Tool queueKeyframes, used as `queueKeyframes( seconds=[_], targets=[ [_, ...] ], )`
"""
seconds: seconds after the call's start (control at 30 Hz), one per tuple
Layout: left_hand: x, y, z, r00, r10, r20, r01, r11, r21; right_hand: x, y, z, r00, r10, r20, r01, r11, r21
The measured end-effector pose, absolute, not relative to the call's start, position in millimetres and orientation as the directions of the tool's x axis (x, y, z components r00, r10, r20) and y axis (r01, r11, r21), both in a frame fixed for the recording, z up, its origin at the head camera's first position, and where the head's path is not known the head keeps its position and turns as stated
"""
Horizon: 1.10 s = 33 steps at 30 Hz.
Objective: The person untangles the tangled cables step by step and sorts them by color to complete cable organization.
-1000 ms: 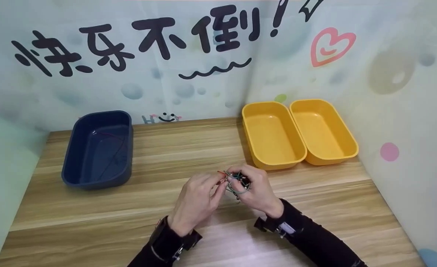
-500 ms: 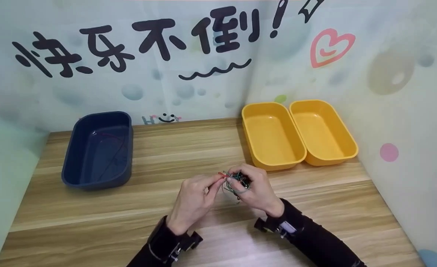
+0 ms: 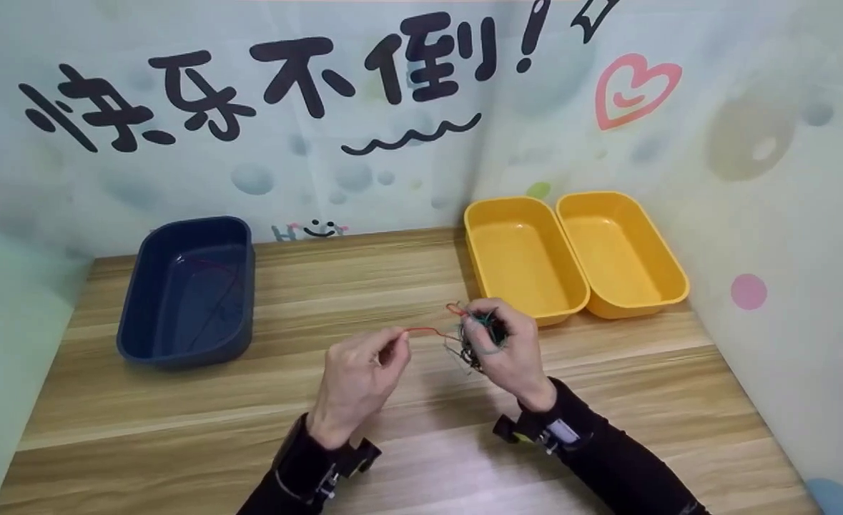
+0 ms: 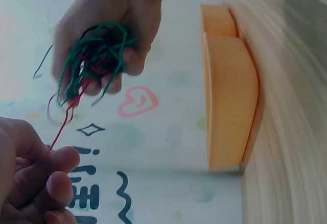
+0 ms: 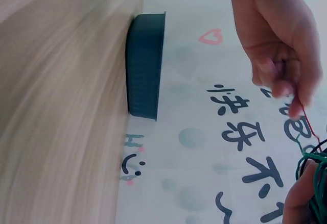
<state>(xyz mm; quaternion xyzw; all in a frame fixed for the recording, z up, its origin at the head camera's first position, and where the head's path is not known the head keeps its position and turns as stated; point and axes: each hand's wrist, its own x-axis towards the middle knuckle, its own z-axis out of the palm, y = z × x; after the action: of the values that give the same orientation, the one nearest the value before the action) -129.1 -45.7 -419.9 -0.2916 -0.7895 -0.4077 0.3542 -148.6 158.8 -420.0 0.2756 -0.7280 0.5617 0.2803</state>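
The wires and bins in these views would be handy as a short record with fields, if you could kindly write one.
left hand: pinches a red wire
right hand: grips a tangle
tangle: green, black and red wires, loose ends sticking out
red wire: runs between left hand and tangle
blue bin: table's left side, another wire inside, partly red
yellow bins: two, side by side, farther right
table: wood-grain top

Up at the head, one view looks forward and down over the table (image 3: 364, 286) and wall (image 3: 407, 172). The wrist views sit nearer, tipped sideways: the left faces the yellow bins (image 4: 231, 101), the right the blue bin (image 5: 145, 66); both catch the wires (image 4: 99, 53).
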Motion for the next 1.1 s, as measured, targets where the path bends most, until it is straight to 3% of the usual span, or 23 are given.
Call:
queueKeyframes(
  seconds=[0.13, 0.33, 0.5, 0.8, 1.1],
  targets=[
    [-132.0, -52.0, -417.6, -0.627, 0.155, 0.763, 0.706, 0.526, 0.474, -150.5, 162.6, -416.4, -0.740, -0.036, 0.672, -0.663, 0.205, -0.720],
    [-130.0, -51.3, -417.8, -0.711, 0.233, 0.663, 0.655, 0.564, 0.503, -151.9, 167.0, -411.4, -0.768, -0.016, 0.640, -0.632, 0.185, -0.753],
    [-126.3, -47.5, -418.0, -0.741, 0.274, 0.613, 0.630, 0.601, 0.492, -154.9, 171.9, -408.7, -0.815, 0.025, 0.579, -0.568, 0.161, -0.807],
    [-117.6, -40.5, -417.3, -0.674, 0.408, 0.616, 0.713, 0.577, 0.398, -169.5, 183.3, -406.8, -0.910, 0.124, 0.397, -0.402, -0.017, -0.916],
    [-111.4, -33.7, -417.1, -0.578, 0.514, 0.634, 0.805, 0.488, 0.339, -185.9, 192.3, -409.6, -0.929, 0.194, 0.316, -0.343, -0.121, -0.932]
  ],
)
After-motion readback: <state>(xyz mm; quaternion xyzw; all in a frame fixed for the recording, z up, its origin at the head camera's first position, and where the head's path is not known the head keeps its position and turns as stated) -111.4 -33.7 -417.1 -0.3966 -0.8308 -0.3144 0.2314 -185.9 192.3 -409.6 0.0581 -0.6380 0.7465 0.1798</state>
